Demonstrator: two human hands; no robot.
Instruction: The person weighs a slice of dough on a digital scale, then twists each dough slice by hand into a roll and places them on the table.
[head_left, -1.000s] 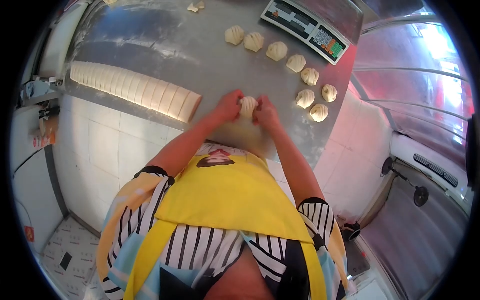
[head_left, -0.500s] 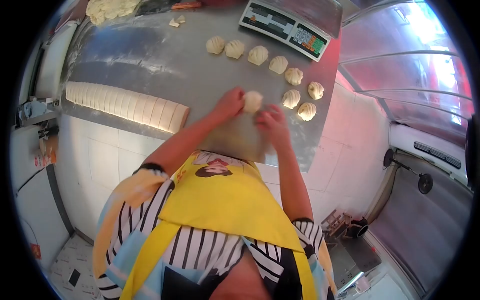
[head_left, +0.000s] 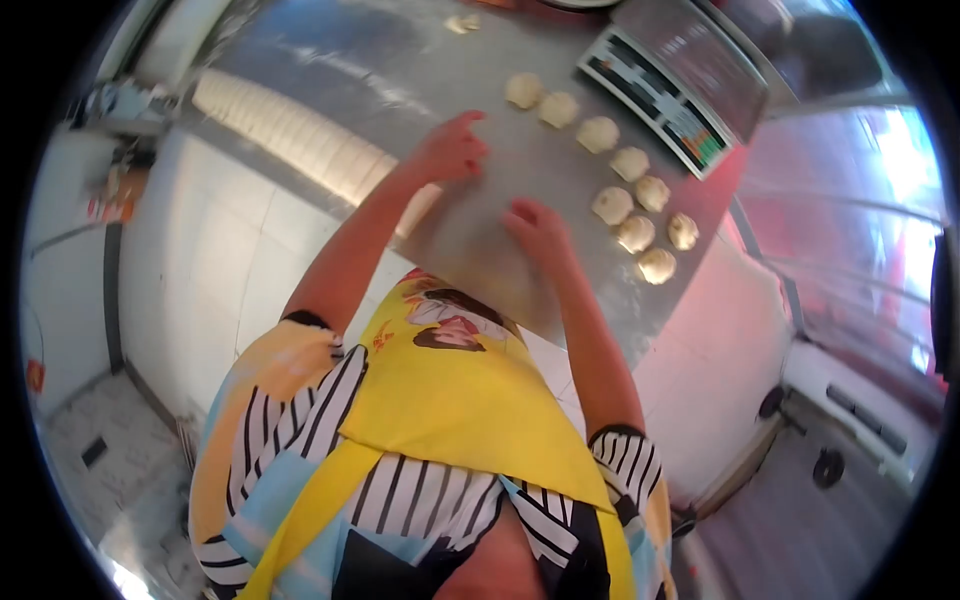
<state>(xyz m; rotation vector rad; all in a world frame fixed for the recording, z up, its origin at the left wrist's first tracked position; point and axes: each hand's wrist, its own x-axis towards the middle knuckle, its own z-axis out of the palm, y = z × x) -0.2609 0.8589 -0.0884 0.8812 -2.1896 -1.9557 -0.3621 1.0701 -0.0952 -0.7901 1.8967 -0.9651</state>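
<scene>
My left hand (head_left: 450, 150) is over the metal table, fingers apart with nothing in them, close to the near end of a long sliced dough log (head_left: 300, 137). To its right, my right hand (head_left: 540, 235) hangs above the table's front part, its fingers curled in and no object showing in them. Beyond and to the right of it sit several pale shaped dough buns (head_left: 597, 134) with ridged tops, in a curved row. A shorter line of them includes one bun (head_left: 612, 205) nearest my right hand.
A digital scale (head_left: 655, 100) with a metal pan stands at the back right of the metal table (head_left: 350, 75). Small dough scraps (head_left: 462, 24) lie at the far side. The table's front edge runs just before my yellow apron (head_left: 460, 400).
The bun that was between my hands is out of them and now stands with the others on the right. My left hand has opened. The view has turned, shifting the table.
</scene>
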